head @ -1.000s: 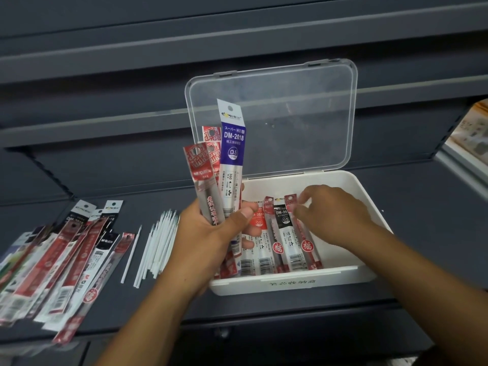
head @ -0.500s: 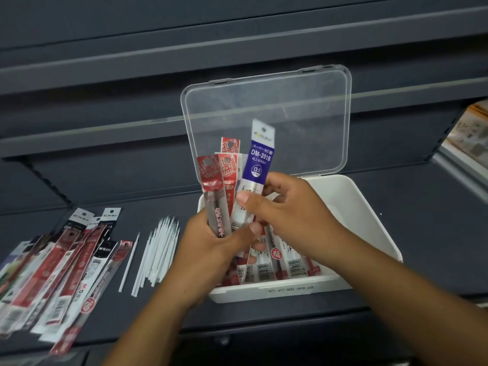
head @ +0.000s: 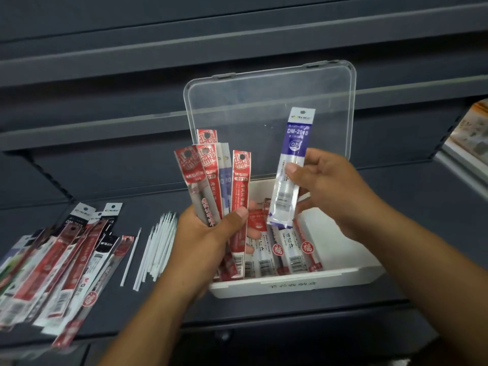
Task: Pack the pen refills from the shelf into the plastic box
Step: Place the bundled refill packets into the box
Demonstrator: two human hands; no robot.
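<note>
The right hand (head: 324, 191) pinches one blue refill packet (head: 293, 165) between the thumb and the curled fingers, at about the middle of its length. The packet stands almost upright, its top leans a little to the right, and its lower end hangs just above the inside of the plastic box (head: 290, 280). The left hand (head: 208, 233) is closed around a bundle of red packets (head: 211, 180), which spread upward like a fan over the left part of the box. Below both hands, the packed refills (head: 277, 256) lie flat, side by side, with the long axis going from the front wall toward the open clear lid (head: 269, 114) at the back. To the right of this row the white floor of the box is bare, and the right hand is the nearer one to that place. So I judge the blue packet must be turned from upright to flat, its top going toward the lid, and laid beside the last packet. More packets (head: 66, 257) and loose white refills (head: 155, 247) wait on the shelf (head: 412, 212), left of the box.
</note>
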